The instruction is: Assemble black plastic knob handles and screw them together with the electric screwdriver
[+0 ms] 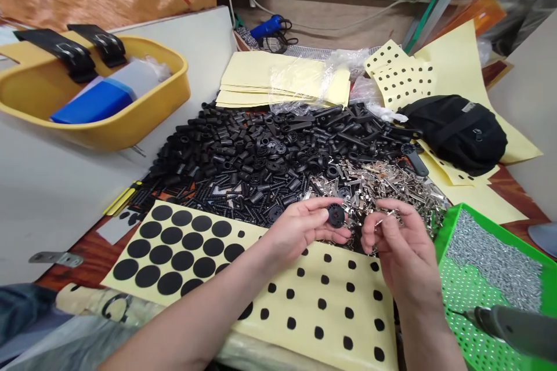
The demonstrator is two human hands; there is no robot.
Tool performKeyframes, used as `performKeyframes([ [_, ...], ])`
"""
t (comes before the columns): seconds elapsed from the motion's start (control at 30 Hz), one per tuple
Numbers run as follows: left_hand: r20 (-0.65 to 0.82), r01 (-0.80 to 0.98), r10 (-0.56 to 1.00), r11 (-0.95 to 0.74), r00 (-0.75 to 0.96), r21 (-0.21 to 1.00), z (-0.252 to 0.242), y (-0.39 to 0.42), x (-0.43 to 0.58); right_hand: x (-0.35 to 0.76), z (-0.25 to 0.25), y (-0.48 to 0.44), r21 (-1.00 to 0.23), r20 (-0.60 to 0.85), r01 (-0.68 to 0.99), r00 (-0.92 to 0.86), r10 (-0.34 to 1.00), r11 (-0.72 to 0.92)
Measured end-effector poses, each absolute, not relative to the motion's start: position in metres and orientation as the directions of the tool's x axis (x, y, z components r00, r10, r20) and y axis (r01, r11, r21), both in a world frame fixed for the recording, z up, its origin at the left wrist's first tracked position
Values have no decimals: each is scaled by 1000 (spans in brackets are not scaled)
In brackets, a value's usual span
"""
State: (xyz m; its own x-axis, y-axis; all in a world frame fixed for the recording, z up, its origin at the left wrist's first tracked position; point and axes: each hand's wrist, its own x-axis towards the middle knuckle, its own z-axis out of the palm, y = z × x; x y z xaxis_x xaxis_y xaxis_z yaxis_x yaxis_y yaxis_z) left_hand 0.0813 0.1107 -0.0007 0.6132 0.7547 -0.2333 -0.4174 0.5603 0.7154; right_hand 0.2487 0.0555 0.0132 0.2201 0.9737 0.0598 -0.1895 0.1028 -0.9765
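My left hand (300, 229) pinches a round black plastic disc (336, 215) between thumb and fingers. My right hand (402, 243) is close beside it, its fingertips pinching a small silver metal piece (383, 221). Under both hands lies a heap of silver metal fittings (383, 188), which runs into a larger heap of black plastic parts (261, 156). My forearms rest over a cream sheet of black adhesive dots (322, 301), and a sheet of larger black dots (174, 249) lies to the left.
A green perforated tray of small silver screws (491, 278) sits at the right, with a grey power tool (513, 330) over it. Behind are a black bag (456, 133), cream sheets (278, 78) and a yellow tub (130, 122) holding a blue box.
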Motion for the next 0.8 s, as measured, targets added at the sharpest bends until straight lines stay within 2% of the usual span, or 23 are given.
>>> performKeyframes([
  [0.17, -227, -415, 748, 563, 624, 715, -1, 112, 80, 243, 11, 54, -994, 51, -82, 187, 981, 67],
  [0.37, -212, -435, 752, 560, 624, 705, 2, 113, 78, 240, 14, 55, -997, 0, -80, 212, 977, 17],
  [0.5, -227, -412, 738, 573, 636, 708, 0, 115, 76, 240, 13, 56, -999, 32, -14, 219, 975, 36],
  [0.8, -348, -309, 623, 705, 701, 639, -3, 120, 74, 238, 8, 49, -998, 64, 27, 150, 987, 61],
])
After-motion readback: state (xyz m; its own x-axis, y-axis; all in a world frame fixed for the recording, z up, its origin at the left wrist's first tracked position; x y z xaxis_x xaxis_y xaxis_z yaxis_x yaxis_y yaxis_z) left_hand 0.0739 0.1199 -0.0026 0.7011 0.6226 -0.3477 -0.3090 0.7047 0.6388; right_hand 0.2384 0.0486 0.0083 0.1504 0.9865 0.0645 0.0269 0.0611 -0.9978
